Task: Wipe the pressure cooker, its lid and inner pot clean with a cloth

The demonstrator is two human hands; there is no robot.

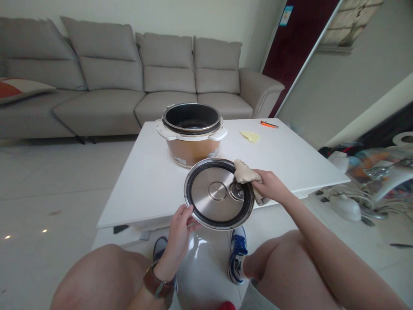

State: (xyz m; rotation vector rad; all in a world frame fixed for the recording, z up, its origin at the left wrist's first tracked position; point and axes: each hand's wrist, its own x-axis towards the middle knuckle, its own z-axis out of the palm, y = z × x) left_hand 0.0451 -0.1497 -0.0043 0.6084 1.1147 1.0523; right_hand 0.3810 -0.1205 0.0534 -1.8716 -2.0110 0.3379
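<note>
A round metal pot lid (pixel 206 183) with a black sealing ring is tilted toward me, its inner side showing. My left hand (pixel 181 226) grips its lower left edge, thumb on the rim and fingers beneath. At the upper right rim my right hand (pixel 268 186) is closed on a beige cloth (pixel 245 173), which lies over the lid's edge. Behind the lid stands an electric pressure cooker (pixel 193 148) with a tan body and white handles. Its dark inner pot (pixel 192 116) is uncovered.
The cooker stands on a white table (pixel 138 185). A yellow cloth (pixel 250 136) and an orange utility knife (pixel 269 124) lie at its far right. Beyond is a grey sofa (pixel 167 82). Assorted items and a white appliance (pixel 346 209) crowd the floor at right.
</note>
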